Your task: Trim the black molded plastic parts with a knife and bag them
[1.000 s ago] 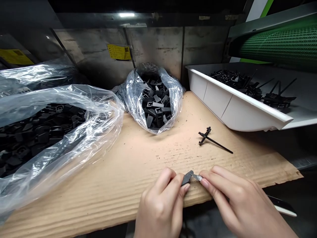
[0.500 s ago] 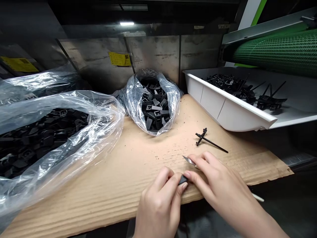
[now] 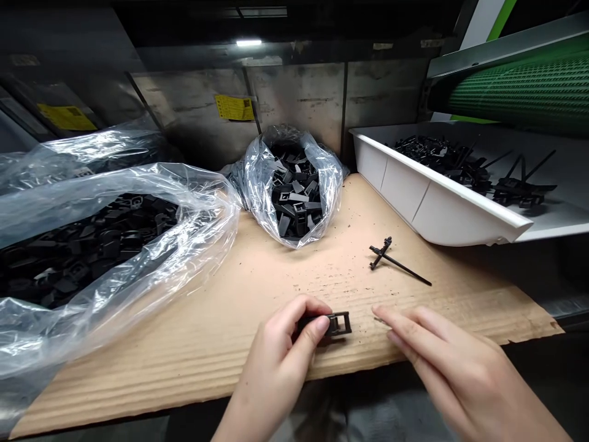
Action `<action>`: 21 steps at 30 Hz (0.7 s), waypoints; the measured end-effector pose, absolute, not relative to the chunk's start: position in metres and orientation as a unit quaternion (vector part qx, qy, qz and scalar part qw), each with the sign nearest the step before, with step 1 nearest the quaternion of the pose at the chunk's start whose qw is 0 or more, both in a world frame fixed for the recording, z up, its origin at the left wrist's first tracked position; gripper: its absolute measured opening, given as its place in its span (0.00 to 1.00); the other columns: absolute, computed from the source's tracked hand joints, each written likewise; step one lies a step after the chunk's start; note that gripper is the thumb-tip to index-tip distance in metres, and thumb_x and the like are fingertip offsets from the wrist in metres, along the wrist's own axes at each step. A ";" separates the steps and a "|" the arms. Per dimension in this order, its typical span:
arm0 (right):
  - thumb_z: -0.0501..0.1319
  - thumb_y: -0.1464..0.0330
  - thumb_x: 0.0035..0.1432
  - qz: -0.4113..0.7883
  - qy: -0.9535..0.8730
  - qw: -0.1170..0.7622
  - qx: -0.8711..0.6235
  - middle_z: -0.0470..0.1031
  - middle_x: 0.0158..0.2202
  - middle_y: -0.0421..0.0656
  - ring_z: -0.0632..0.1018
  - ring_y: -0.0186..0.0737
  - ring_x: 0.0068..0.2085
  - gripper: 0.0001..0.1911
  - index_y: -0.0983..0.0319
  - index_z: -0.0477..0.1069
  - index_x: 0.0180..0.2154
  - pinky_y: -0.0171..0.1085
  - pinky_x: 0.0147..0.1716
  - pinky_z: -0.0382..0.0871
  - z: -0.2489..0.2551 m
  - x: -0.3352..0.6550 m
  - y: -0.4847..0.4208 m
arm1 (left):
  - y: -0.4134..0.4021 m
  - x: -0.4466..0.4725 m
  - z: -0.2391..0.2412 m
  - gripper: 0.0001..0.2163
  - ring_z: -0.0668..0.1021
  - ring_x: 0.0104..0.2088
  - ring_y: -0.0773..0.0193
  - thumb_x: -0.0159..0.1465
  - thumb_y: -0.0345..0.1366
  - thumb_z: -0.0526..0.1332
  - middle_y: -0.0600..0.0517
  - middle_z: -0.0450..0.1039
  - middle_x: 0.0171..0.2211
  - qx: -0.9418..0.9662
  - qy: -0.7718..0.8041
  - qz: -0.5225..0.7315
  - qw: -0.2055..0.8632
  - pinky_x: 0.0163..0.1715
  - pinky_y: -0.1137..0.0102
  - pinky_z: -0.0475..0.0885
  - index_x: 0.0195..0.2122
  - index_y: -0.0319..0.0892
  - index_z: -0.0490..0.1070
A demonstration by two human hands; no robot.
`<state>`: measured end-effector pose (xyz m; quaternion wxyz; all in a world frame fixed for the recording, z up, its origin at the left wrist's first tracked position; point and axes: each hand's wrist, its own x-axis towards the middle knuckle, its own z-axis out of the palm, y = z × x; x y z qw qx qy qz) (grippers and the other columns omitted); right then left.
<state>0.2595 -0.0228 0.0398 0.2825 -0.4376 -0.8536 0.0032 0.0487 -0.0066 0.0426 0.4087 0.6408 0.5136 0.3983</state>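
Note:
My left hand [image 3: 280, 350] pinches a black plastic clip [image 3: 339, 323] between thumb and fingers, just above the front of the cardboard. One end with a square opening sticks out to the right; the rest is covered by my fingers. A short way to the right, my right hand [image 3: 442, 350] is closed on a thin metal blade [image 3: 380, 320]. Only a sliver of the blade shows, edge-on at the fingertips, apart from the clip. Beyond my right hand, a black cable tie with a cross-shaped head [image 3: 400, 264] lies on the cardboard sheet [image 3: 257, 288].
An open clear bag [image 3: 207, 190] of black parts lies at the left. Another clear bag [image 3: 332, 184] with black clips stands at the back middle. A white tray [image 3: 442, 212] holding black cable-tie parts sits at the right, under a green conveyor belt [image 3: 524, 86].
My hands have moved apart, the right one going right with the blade. In my left hand the clip is turned, so its open-framed end now shows. The view has shifted slightly.

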 end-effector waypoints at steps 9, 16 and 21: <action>0.51 0.73 0.63 0.037 -0.842 0.334 -0.423 0.76 0.28 0.41 0.81 0.38 0.32 0.12 0.62 0.71 0.44 0.31 0.34 0.77 0.031 0.247 -0.025 | -0.012 0.044 0.042 0.05 0.68 0.21 0.72 0.63 0.32 0.58 0.58 0.67 0.24 0.595 0.487 0.448 0.456 0.22 0.79 0.64 0.32 0.44 0.72; 0.60 0.72 0.56 0.228 -0.741 0.449 -0.444 0.78 0.24 0.34 0.78 0.30 0.22 0.04 0.59 0.73 0.31 0.21 0.21 0.71 0.044 0.223 -0.023 | -0.012 0.041 0.047 0.05 0.72 0.26 0.70 0.59 0.31 0.64 0.54 0.72 0.31 0.594 0.403 0.470 0.514 0.24 0.79 0.67 0.33 0.48 0.79; 0.59 0.78 0.56 0.054 -0.767 0.512 -0.383 0.76 0.25 0.41 0.76 0.34 0.24 0.07 0.64 0.70 0.37 0.30 0.23 0.70 0.033 0.200 -0.027 | -0.009 0.044 0.047 0.10 0.75 0.27 0.68 0.59 0.38 0.65 0.53 0.76 0.33 0.496 0.397 0.471 0.612 0.28 0.77 0.71 0.41 0.49 0.77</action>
